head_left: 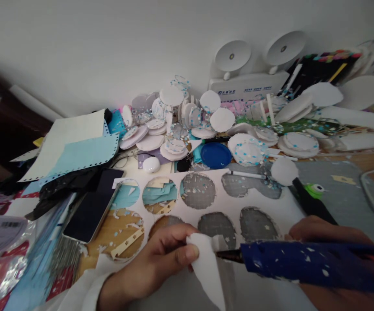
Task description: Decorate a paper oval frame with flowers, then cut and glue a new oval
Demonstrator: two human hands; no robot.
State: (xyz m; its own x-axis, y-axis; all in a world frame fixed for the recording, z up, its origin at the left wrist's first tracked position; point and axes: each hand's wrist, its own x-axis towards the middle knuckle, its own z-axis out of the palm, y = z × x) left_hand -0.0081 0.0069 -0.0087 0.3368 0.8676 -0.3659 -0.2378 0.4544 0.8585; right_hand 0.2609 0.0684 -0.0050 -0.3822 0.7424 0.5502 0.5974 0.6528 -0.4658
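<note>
My left hand [161, 259] pinches a curved white piece [206, 268], paper or thin foam, between thumb and fingers at the bottom centre. From the right comes a blue hot glue gun [280, 263], spotted with white specks, with my right hand [329, 231] around it and partly hidden behind its body. The dark nozzle [230, 255] points left and meets the edge of the white piece; whether it touches, I cannot tell. Beneath lies a white sheet [177, 211] with several round holes cut out of it.
Stacked white discs with blue dots [174, 149] crowd the back, near a blue lid [215, 155]. A phone [94, 205] and coloured paper [76, 142] lie left. A twin-lamp unit [248, 86] stands by the wall. Right are a grey mat [345, 190] and black-handled tool [314, 203].
</note>
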